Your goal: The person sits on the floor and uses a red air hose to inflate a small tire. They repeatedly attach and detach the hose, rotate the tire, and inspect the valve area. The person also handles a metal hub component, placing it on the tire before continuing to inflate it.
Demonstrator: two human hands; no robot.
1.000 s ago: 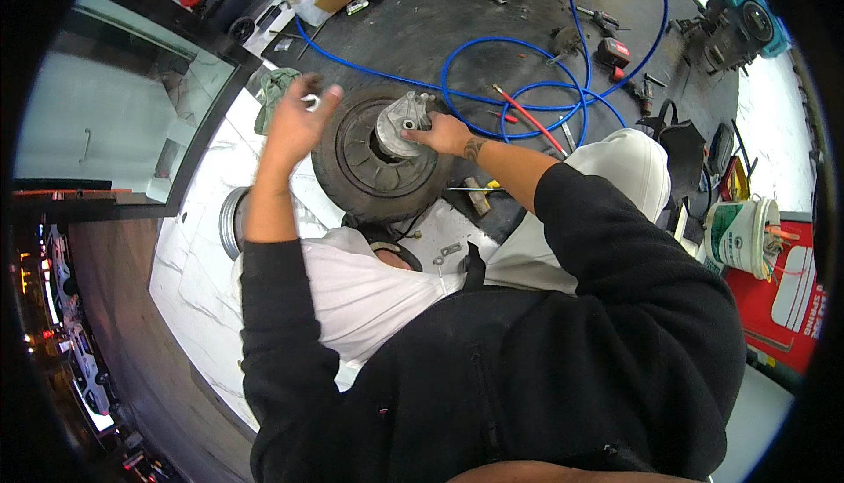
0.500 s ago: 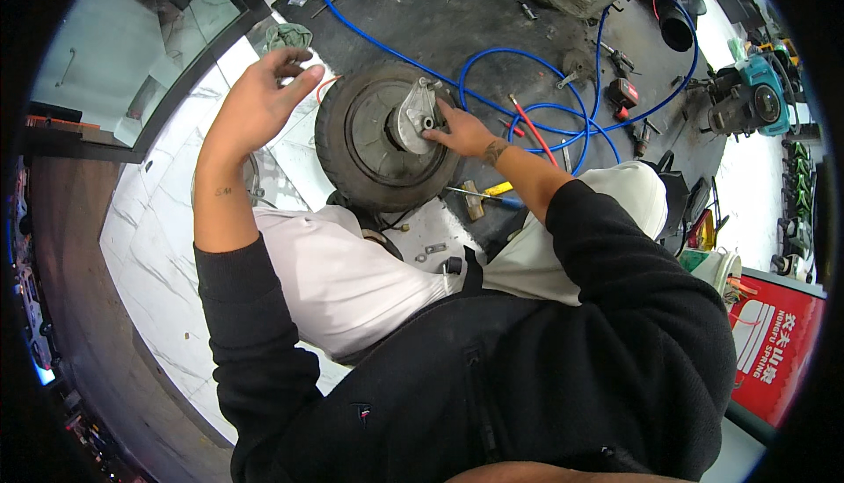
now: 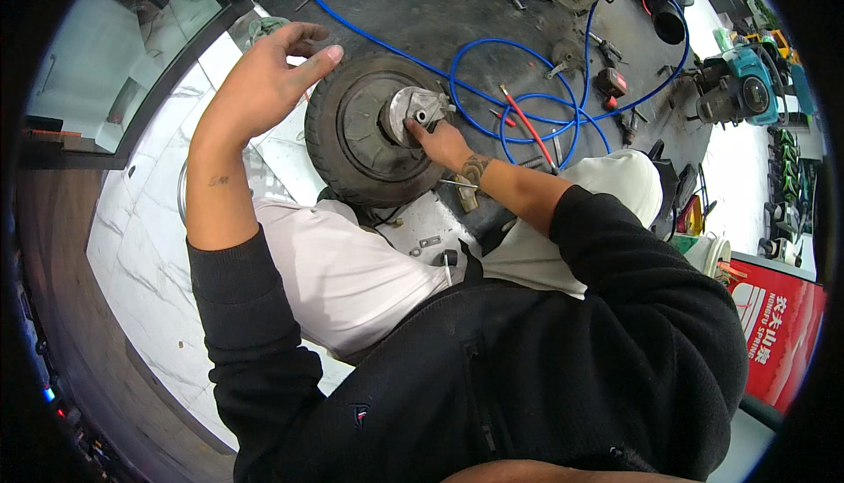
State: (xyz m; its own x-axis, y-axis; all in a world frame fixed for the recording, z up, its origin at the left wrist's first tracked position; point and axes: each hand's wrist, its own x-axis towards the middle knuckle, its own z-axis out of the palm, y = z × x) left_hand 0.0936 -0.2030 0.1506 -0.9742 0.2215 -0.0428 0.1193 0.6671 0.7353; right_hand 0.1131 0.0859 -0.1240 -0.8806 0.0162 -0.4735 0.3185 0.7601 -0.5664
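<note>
Presently: right hand on silver metal part at wheel hub, left hand raised

Clock centred on the wheel, 12 toward the top of the view. The dark-tyred wheel lies on its side ahead of the person's knees. Silver metal part, rounded with a bored boss, sits over the hub, just off centre toward 2 o'clock; whether it is fully seated, cannot tell.

Right hand, at 3 o'clock: grasping the silver metal part, thumb on its face, other fingers at the far edge, partly hidden.

Left hand, at 10 o'clock: released, raised near the tyre, fingers loosely bent, thumb spread apart from them.

Surroundings: green cloth at 10 to 11 o'clock, beyond the left hand in view. Blue hose looped from 1 round to 3 o'clock, a red rod-like piece across it. Hammer at 4 to 5 o'clock, partly behind the right wrist. Small metal link plate at 5 o'clock, between the legs. Teal machine well apart at 3 o'clock.
</note>
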